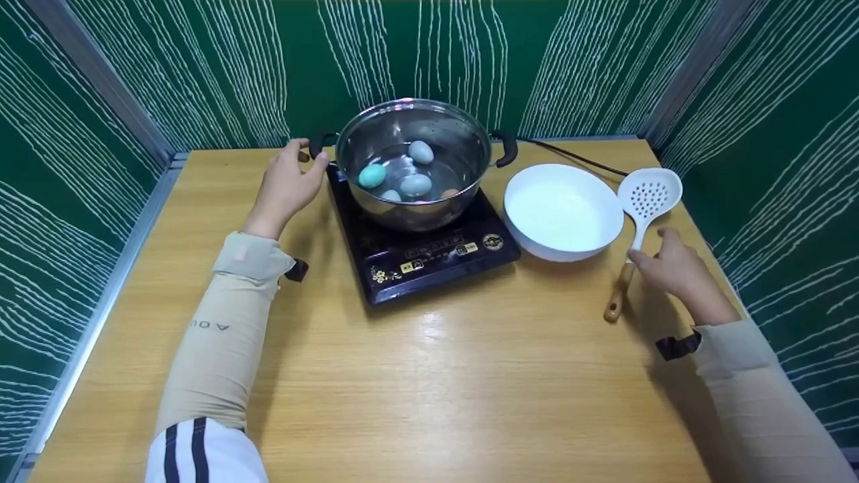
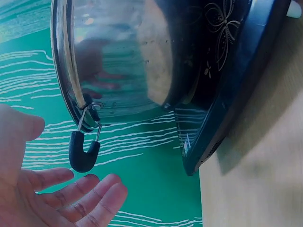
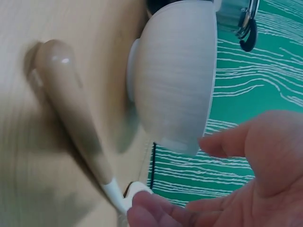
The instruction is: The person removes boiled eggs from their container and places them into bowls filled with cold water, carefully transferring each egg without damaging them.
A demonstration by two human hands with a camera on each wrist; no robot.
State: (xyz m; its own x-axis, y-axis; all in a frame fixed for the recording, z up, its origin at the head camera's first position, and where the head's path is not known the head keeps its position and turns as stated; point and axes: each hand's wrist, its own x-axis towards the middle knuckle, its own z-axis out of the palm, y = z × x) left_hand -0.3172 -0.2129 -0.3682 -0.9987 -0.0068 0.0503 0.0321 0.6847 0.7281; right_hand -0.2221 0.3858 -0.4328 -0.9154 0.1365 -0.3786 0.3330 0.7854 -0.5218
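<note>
A steel pot (image 1: 419, 216) with several eggs in it, among them a teal egg (image 1: 372, 176) and a pale blue egg (image 1: 421, 152), stands on a black induction cooker (image 1: 436, 258). My left hand (image 1: 288, 184) is at the pot's left black handle (image 1: 317, 145); in the left wrist view its spread fingers (image 2: 102, 201) lie around that handle without closing on it. To the right, a white slotted skimmer (image 1: 649, 194) with a wooden handle (image 3: 71, 104) lies on the table. Over its handle hovers my right hand (image 1: 678, 268), thumb and fingers apart.
A white bowl (image 1: 564, 211) stands between the cooker and the skimmer, close to both. Behind it a black cord (image 1: 574, 155) runs along the back of the wooden table (image 1: 429, 376). Green panels with white streaks (image 1: 429, 54) enclose the back and sides.
</note>
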